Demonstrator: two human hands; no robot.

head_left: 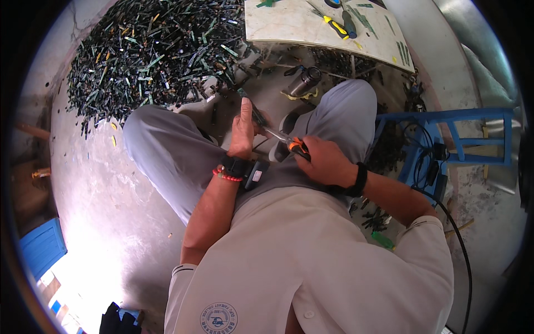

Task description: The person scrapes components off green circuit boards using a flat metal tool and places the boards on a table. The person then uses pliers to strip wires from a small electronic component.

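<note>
My left hand [243, 131] is closed around a narrow dark piece [257, 116], with its thumb pointing away from me. The piece looks like the strips in the heap, but the fingers hide part of it. In my right hand [328, 161] is a screwdriver [299, 148] with an orange and black handle, gripped by the handle. Its metal shaft slants up and left, and the tip meets or nearly meets the dark piece; I cannot tell which. Both hands are between my bent knees.
A large heap of dark and green strips [161, 55] covers the floor at the far left. A pale board [300, 25] at the far right bears a yellow-black screwdriver [336, 26] and several green strips. Nearby are a dark cup [305, 81] and a blue stool [473, 116] with black cables.
</note>
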